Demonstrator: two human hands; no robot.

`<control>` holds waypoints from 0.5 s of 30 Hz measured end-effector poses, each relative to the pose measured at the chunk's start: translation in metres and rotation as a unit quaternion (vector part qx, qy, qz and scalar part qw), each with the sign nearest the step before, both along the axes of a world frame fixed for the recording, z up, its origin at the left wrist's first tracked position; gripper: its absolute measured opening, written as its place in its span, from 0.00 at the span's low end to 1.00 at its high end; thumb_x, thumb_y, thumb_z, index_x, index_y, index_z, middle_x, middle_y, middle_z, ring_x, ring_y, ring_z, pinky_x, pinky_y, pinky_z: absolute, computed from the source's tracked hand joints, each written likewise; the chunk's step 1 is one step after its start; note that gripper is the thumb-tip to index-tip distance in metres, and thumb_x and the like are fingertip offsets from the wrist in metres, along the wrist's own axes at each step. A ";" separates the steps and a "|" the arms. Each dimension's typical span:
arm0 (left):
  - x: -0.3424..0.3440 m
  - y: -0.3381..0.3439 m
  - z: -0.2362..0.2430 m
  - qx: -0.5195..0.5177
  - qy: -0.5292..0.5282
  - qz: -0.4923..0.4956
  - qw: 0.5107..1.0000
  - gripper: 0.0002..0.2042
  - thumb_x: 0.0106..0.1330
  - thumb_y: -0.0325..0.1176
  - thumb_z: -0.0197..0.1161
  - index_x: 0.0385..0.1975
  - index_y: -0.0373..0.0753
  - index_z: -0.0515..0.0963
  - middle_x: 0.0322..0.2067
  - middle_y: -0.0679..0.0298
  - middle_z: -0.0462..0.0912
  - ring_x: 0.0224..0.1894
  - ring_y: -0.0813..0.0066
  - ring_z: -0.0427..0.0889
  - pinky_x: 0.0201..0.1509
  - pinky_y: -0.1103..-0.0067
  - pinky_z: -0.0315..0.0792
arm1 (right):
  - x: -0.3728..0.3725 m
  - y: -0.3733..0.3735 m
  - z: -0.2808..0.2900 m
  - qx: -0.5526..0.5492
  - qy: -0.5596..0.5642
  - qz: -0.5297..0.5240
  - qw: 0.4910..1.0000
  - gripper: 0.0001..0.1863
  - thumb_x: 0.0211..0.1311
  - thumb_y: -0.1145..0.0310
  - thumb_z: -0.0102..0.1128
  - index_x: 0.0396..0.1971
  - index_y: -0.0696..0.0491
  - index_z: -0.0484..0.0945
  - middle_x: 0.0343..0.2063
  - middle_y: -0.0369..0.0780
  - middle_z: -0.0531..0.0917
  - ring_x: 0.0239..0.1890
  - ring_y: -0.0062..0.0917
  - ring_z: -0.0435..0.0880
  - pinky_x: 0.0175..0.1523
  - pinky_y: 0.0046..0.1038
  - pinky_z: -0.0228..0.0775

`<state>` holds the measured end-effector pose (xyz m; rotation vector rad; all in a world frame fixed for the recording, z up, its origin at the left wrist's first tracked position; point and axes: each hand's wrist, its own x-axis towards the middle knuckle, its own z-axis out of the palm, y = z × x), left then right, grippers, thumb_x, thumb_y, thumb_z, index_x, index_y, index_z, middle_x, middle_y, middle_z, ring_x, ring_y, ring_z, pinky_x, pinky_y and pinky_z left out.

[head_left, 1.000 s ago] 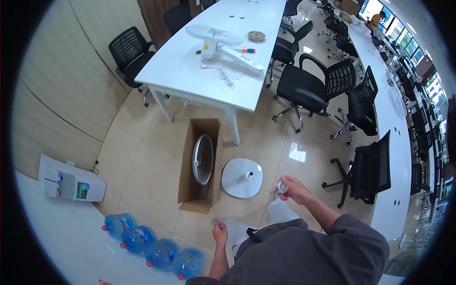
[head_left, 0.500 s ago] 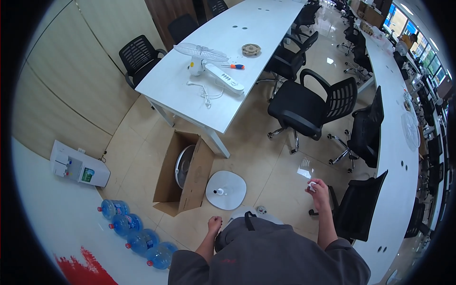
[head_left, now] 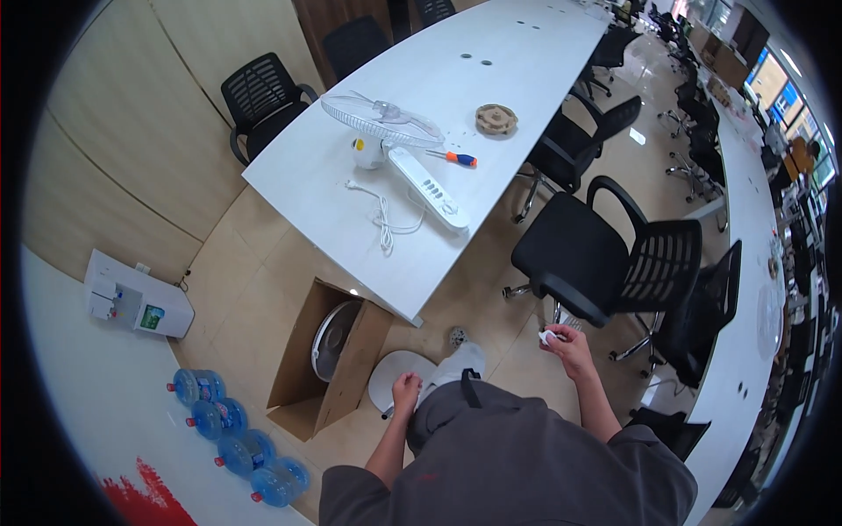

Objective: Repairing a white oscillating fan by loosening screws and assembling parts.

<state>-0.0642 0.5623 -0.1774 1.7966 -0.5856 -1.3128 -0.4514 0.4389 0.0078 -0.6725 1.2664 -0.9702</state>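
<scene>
My right hand [head_left: 566, 346] is closed on a small white part, out at the right above the floor. My left hand [head_left: 405, 386] has its fingers curled low over the round white base [head_left: 388, 373]; whatever it may hold cannot be made out. Beside it stands an open cardboard box [head_left: 360, 373] with a round grille [head_left: 331, 337] inside. On the white table [head_left: 298, 202] ahead lie a white fan head [head_left: 386, 118] joined to a control column [head_left: 425, 188], a coiled white cord [head_left: 386, 232], an orange-and-blue screwdriver [head_left: 460, 159] and a brown round packing piece [head_left: 495, 118].
Black office chairs [head_left: 570, 254] crowd the table's right side, beside a second long desk [head_left: 737, 333]. At left are a wall, a water dispenser [head_left: 162, 289] and several blue water bottles [head_left: 241, 451] on the floor. A distant person in yellow [head_left: 798, 158] is at the far right.
I have stepped forward toward the table, which now sits nearer. My foot now reaches past the round base, partly covering it. My right hand still holds the white part.
</scene>
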 end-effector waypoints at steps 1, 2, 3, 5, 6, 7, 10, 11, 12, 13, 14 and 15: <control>-0.006 -0.033 0.019 -0.027 0.003 -0.004 1.000 0.12 0.70 0.37 0.62 0.40 0.32 0.80 0.28 0.64 0.84 0.30 0.80 0.80 0.36 0.81 0.73 | -0.003 -0.020 -0.001 -0.006 0.040 -0.001 0.999 0.14 0.62 0.74 0.70 0.46 0.60 0.81 0.40 0.39 0.84 0.40 0.22 0.83 0.53 0.28 0.80; -0.011 -0.070 0.043 -0.053 0.004 -0.007 0.999 0.12 0.70 0.37 0.62 0.40 0.32 0.80 0.28 0.65 0.83 0.30 0.80 0.79 0.36 0.81 0.72 | -0.003 -0.046 0.007 -0.032 0.055 0.012 0.998 0.13 0.60 0.71 0.72 0.44 0.58 0.83 0.38 0.35 0.84 0.37 0.17 0.81 0.46 0.22 0.76; -0.011 -0.101 0.052 -0.076 0.000 -0.013 0.997 0.13 0.71 0.38 0.62 0.40 0.32 0.80 0.29 0.64 0.84 0.31 0.79 0.80 0.37 0.80 0.73 | -0.002 -0.074 0.012 -0.027 0.056 0.018 0.998 0.13 0.60 0.71 0.72 0.44 0.58 0.83 0.38 0.35 0.84 0.37 0.17 0.81 0.46 0.22 0.76; -0.010 -0.159 0.056 -0.124 -0.042 -0.027 0.991 0.13 0.71 0.38 0.62 0.40 0.31 0.81 0.30 0.62 0.85 0.33 0.77 0.82 0.40 0.79 0.75 | -0.004 -0.124 0.018 -0.098 0.126 0.005 0.987 0.14 0.59 0.69 0.73 0.44 0.57 0.83 0.35 0.32 0.84 0.36 0.14 0.80 0.44 0.19 0.72; -0.009 -0.186 0.056 -0.149 -0.081 -0.030 0.985 0.13 0.71 0.38 0.62 0.40 0.31 0.82 0.31 0.60 0.86 0.35 0.76 0.83 0.42 0.78 0.76 | 0.000 -0.150 0.025 -0.106 0.131 0.006 0.986 0.15 0.59 0.69 0.74 0.44 0.57 0.83 0.34 0.31 0.84 0.36 0.13 0.80 0.44 0.18 0.71; -0.011 -0.216 0.068 -0.166 -0.097 -0.022 0.981 0.13 0.71 0.37 0.62 0.40 0.31 0.82 0.32 0.59 0.86 0.36 0.75 0.84 0.43 0.78 0.76 | 0.003 -0.173 0.033 -0.113 0.137 0.001 0.984 0.15 0.59 0.68 0.74 0.43 0.56 0.83 0.34 0.31 0.84 0.36 0.12 0.80 0.43 0.18 0.70; -0.024 -0.296 0.118 -0.229 -0.154 0.028 0.961 0.13 0.69 0.36 0.64 0.41 0.30 0.81 0.31 0.57 0.86 0.36 0.72 0.84 0.44 0.75 0.77 | 0.019 -0.236 0.054 -0.125 0.150 0.000 0.981 0.14 0.60 0.70 0.73 0.43 0.57 0.82 0.34 0.32 0.84 0.35 0.12 0.79 0.42 0.17 0.71; -0.027 -0.318 0.131 -0.224 -0.154 0.032 0.962 0.13 0.69 0.36 0.64 0.41 0.30 0.81 0.31 0.57 0.86 0.36 0.72 0.84 0.44 0.75 0.77 | 0.025 -0.257 0.056 -0.141 0.152 0.003 0.978 0.13 0.60 0.71 0.73 0.43 0.58 0.81 0.34 0.32 0.84 0.35 0.12 0.79 0.42 0.17 0.71; -0.029 -0.339 0.142 -0.216 -0.166 0.043 0.961 0.14 0.69 0.36 0.65 0.43 0.29 0.80 0.33 0.57 0.85 0.36 0.70 0.84 0.44 0.75 0.77 | 0.033 -0.279 0.058 -0.138 0.152 0.012 0.979 0.13 0.60 0.71 0.73 0.43 0.58 0.81 0.34 0.32 0.84 0.35 0.12 0.79 0.42 0.17 0.71; -0.033 -0.358 0.147 -0.208 -0.175 0.052 0.961 0.15 0.68 0.36 0.66 0.44 0.29 0.78 0.35 0.57 0.84 0.37 0.69 0.83 0.44 0.74 0.77 | 0.040 -0.299 0.060 -0.150 0.154 0.023 0.976 0.14 0.60 0.71 0.72 0.43 0.58 0.81 0.33 0.32 0.83 0.35 0.12 0.80 0.41 0.17 0.71; -0.035 -0.378 0.143 -0.202 -0.175 0.062 0.961 0.15 0.68 0.36 0.66 0.44 0.29 0.78 0.35 0.57 0.84 0.37 0.69 0.83 0.44 0.74 0.77 | 0.049 -0.321 0.061 -0.165 0.154 0.037 0.974 0.14 0.60 0.71 0.72 0.43 0.58 0.81 0.33 0.32 0.83 0.35 0.13 0.80 0.41 0.17 0.72; -0.036 -0.398 0.139 -0.199 -0.201 0.079 0.956 0.18 0.66 0.37 0.68 0.48 0.29 0.76 0.39 0.55 0.83 0.40 0.67 0.82 0.46 0.73 0.77 | 0.058 -0.343 0.062 -0.162 0.155 0.049 0.973 0.14 0.60 0.71 0.72 0.43 0.58 0.81 0.33 0.32 0.83 0.35 0.13 0.80 0.41 0.17 0.72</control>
